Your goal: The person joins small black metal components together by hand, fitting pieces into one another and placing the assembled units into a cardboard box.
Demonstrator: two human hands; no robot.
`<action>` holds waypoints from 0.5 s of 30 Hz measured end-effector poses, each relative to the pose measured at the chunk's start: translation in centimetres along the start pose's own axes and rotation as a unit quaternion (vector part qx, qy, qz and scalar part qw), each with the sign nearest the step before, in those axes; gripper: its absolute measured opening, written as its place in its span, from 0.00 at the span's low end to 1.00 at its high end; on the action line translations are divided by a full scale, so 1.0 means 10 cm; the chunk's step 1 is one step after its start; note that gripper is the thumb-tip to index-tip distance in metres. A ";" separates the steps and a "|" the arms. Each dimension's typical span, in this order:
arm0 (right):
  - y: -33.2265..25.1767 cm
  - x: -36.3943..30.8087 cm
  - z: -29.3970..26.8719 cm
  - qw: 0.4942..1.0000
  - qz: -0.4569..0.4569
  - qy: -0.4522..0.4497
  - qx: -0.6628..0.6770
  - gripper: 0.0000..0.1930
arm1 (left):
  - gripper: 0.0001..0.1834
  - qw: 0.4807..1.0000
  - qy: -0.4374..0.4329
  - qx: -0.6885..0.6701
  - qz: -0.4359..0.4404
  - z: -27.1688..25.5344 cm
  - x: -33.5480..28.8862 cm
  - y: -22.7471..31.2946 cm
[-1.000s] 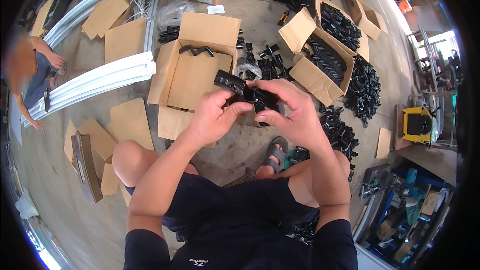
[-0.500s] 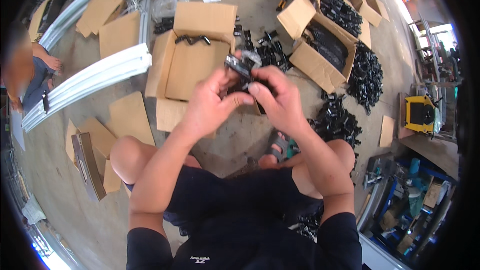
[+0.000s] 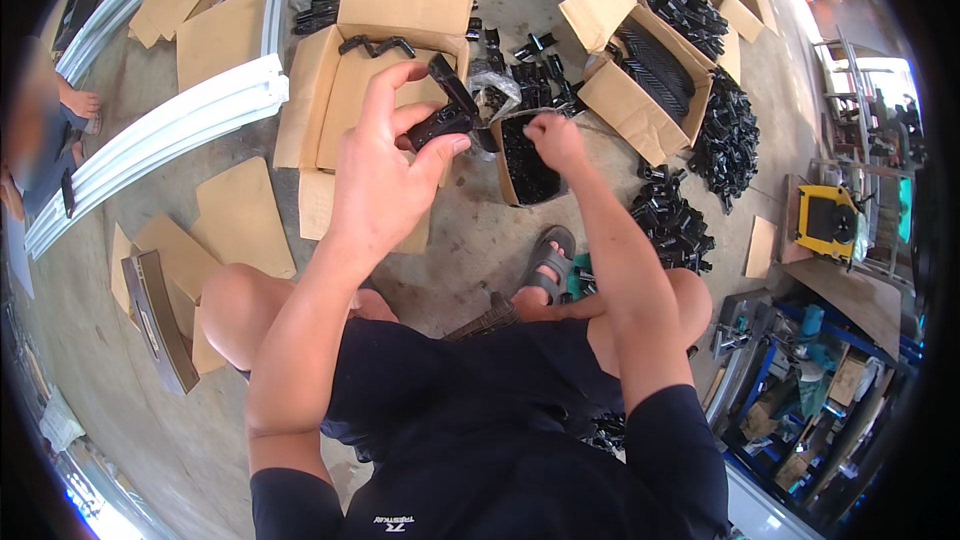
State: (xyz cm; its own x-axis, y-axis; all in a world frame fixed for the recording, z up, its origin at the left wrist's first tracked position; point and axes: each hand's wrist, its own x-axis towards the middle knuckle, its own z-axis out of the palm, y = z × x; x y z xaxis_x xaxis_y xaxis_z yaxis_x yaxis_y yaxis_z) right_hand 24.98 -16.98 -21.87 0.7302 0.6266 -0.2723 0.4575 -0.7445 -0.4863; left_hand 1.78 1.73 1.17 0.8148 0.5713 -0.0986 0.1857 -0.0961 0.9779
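My left hand [image 3: 385,175] grips an angular black bracket [image 3: 455,100] between thumb and fingers, raised in front of the large open carton. At the far side of a small open box [image 3: 527,198] is my right hand [image 3: 558,140], its fingers curled together. Whether anything is pinched in them is hidden. Small black pieces [image 3: 530,165] fill that box. The large carton [image 3: 305,105] has its flaps spread, and a zigzag black part [image 3: 377,46] lies across it. Beside the small box is some clear plastic wrap [image 3: 498,92].
Another carton [image 3: 600,105] at the right is packed with black parts. Piles of black brackets [image 3: 735,140] lie around it. White rails [image 3: 190,130] stretch across the left, near another person's hand [image 3: 85,100]. Flat cardboard [image 3: 245,210] lies on the floor.
My hands have come apart. The left keeps the bracket, now turned more upright. The right has let go of it and moved to the small box.
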 end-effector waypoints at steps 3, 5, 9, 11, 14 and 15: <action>0.30 -0.02 0.54 0.990 -0.008 -0.005 -0.138 0.10 | 0.34 0.995 0.028 0.094 0.024 -0.11 -0.03 0.01; 0.35 -0.04 0.76 0.988 0.056 0.018 -0.146 0.12 | 0.34 0.991 0.040 0.120 0.043 -0.16 -0.05 0.00; 0.42 0.02 0.93 0.981 0.096 0.041 -0.164 0.13 | 0.39 0.980 0.051 0.153 0.116 -0.16 -0.01 -0.14; 0.47 0.06 0.99 0.979 0.097 0.057 -0.171 0.12 | 0.40 0.973 0.033 0.191 0.127 -0.17 0.01 -0.15; 0.46 0.08 0.97 0.983 0.127 0.060 -0.117 0.11 | 0.42 0.963 0.032 0.227 0.139 -0.15 0.05 -0.19; 0.40 0.09 0.94 0.986 0.117 0.067 -0.101 0.11 | 0.43 0.960 0.035 0.236 0.148 -0.14 0.05 -0.21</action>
State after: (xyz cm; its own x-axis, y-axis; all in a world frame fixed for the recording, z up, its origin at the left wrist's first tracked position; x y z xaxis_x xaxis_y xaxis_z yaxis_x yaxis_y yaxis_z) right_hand 22.68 -17.22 -31.83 0.8819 0.4062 -0.2394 0.3503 -0.9043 -0.2439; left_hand 1.04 3.41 -0.69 0.8347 0.5135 0.1993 0.1929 -0.6114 0.7674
